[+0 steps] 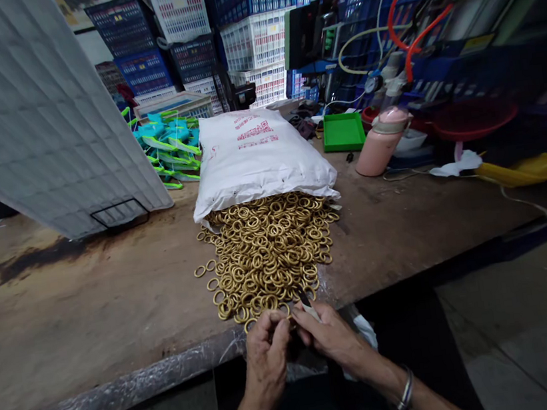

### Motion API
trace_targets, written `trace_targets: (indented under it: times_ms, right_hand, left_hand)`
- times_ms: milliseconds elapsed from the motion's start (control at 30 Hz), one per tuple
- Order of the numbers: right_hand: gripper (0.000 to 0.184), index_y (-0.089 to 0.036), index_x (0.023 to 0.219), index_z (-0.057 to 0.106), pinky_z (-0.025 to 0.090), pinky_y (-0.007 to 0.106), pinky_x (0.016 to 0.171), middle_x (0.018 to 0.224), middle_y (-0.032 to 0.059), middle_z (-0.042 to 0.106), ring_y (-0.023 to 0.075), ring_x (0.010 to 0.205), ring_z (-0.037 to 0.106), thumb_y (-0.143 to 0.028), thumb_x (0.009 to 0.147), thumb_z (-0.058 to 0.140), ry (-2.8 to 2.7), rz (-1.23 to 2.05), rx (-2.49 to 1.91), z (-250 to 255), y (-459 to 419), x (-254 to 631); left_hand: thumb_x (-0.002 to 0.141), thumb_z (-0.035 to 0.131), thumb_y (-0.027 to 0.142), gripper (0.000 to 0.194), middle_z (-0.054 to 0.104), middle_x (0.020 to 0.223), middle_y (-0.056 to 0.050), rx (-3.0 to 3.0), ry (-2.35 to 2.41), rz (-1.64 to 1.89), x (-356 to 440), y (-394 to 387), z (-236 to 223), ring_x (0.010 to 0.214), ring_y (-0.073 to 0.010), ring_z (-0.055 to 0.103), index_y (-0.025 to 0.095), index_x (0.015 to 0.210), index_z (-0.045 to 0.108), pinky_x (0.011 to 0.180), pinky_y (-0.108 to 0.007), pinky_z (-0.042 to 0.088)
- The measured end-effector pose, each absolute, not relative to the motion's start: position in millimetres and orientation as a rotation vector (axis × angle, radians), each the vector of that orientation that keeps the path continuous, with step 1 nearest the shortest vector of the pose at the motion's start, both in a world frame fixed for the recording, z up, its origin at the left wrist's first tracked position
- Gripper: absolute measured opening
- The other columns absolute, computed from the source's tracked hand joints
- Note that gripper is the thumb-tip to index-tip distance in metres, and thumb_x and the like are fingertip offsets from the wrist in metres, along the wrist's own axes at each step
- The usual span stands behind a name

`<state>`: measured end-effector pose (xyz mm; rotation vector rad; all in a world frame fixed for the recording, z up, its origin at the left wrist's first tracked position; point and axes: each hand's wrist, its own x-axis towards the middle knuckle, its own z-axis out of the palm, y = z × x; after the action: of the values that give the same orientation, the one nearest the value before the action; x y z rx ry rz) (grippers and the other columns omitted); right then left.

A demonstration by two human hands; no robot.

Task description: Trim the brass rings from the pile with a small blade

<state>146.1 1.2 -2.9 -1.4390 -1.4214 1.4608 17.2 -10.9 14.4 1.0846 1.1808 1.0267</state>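
A heap of several brass-coloured rings (267,253) spills from the open mouth of a white sack (257,153) lying on the worn wooden workbench (90,310). At the bench's near edge, just below the heap, my left hand (268,357) is closed, its fingertips pinched together on a small thing that looks like a ring. My right hand (328,332) meets it, fingers closed around a slim dark tool (306,301) whose tip points up toward the rings. A bracelet is on my right wrist.
A big white ribbed panel (34,109) leans over the bench at left. Turquoise and green plastic parts (169,145), a green tray (343,132), a pink bottle (380,140), a red basin (474,118) and a yellow scoop (531,168) stand behind. Crates are stacked at the back.
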Motion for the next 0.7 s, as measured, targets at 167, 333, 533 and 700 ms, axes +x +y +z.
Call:
trace_targets:
  times_ms: [167,333,533,700]
  right_hand:
    - [0.027,-0.019,0.059,0.045,0.033,0.019,0.048,0.048,-0.0055,0.043,0.0084,0.048,0.04,-0.038,0.078,0.043,-1.424,1.384,-1.503,5,4,145]
    - [0.021,-0.018,0.064,0.048,0.036,0.02,0.055,0.055,-0.0051,0.046,0.0093,0.055,0.043,-0.036,0.075,0.045,-1.504,1.291,-1.488,5,5,146]
    - [0.023,-0.019,0.065,0.047,0.036,0.02,0.054,0.054,-0.0044,0.047,0.0099,0.054,0.045,-0.034,0.079,0.038,-1.47,1.361,-1.475,5,4,147]
    - [0.018,-0.02,0.065,0.044,0.034,0.022,0.054,0.057,-0.0023,0.049,0.0115,0.055,0.046,-0.025,0.079,0.035,-1.766,1.063,-1.595,3,-1,149]
  left_hand:
    - [0.072,0.054,0.05,0.036,0.043,0.05,0.006,0.887,1.084,0.867,16,-11,14,0.035,-0.0031,0.025,0.016,0.064,0.048,0.036,-0.017,0.02]
    - [0.073,0.05,0.053,0.038,0.035,0.042,0.008,0.875,1.038,0.824,14,-13,7,0.033,-0.0036,0.025,0.016,0.062,0.046,0.033,-0.016,0.019]
    - [0.077,0.05,0.046,0.031,0.038,0.048,0.008,0.813,0.99,0.85,14,-17,0,0.035,-0.0032,0.026,0.017,0.067,0.045,0.034,-0.015,0.021]
    - [0.078,0.048,0.045,0.03,0.037,0.049,0.008,0.8,1.029,0.876,16,-17,5,0.035,-0.0031,0.024,0.018,0.068,0.043,0.034,-0.016,0.018]
